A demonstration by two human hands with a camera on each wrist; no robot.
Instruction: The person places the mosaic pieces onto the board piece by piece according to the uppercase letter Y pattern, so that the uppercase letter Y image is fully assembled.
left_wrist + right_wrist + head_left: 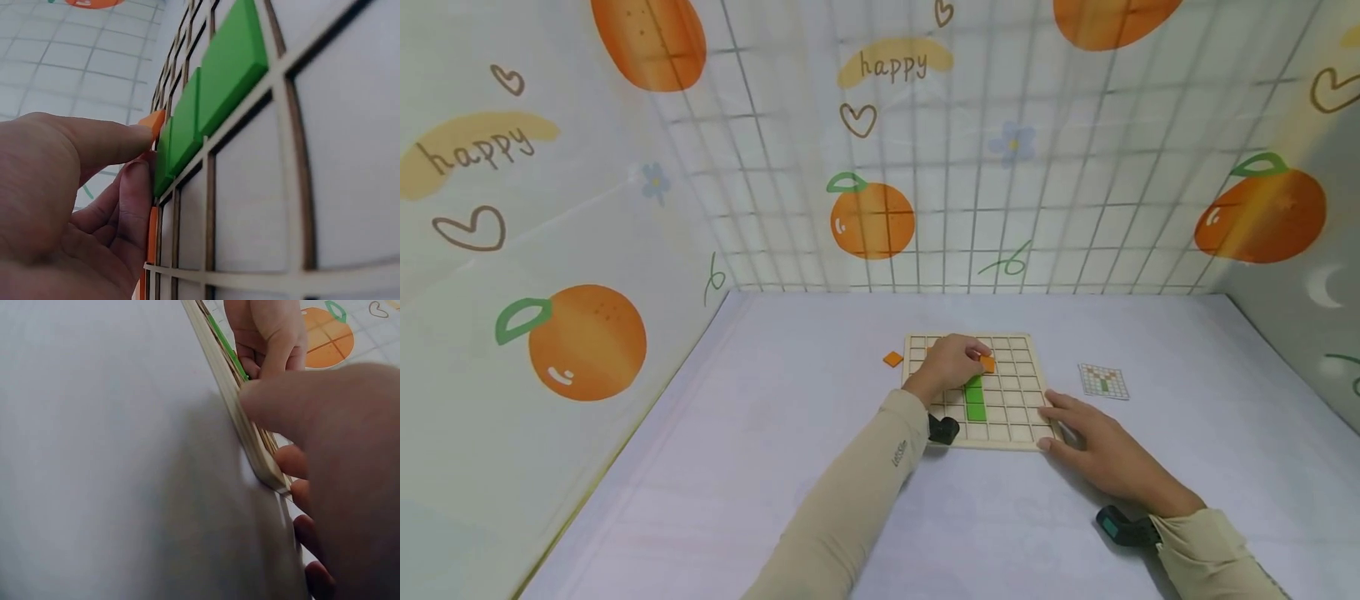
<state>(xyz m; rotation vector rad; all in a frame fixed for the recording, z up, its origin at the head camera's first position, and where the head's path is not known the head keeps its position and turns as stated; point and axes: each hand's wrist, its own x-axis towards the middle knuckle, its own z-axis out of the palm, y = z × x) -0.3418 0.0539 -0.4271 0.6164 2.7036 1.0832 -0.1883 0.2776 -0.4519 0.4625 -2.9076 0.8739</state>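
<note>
My left hand [951, 365] pinches an orange square tile [988, 364] between thumb and fingertips over the wooden grid board [1018, 408]. In the left wrist view, that orange tile [152, 120] sits just past a column of green tiles [228, 65]. The column of green tiles [975, 402] lies in the board's cells below the hand. More orange shows beneath the left hand, mostly hidden. At the board's near right corner my right hand [1105, 454] rests with loosely extended fingers; its thumb [275, 400] touches the board's edge in the right wrist view.
A loose orange tile [892, 358] lies on the white table just left of the board. To the right lies a small pattern card [1103, 381] with a coloured grid. Printed curtain walls [872, 221] stand behind and at both sides.
</note>
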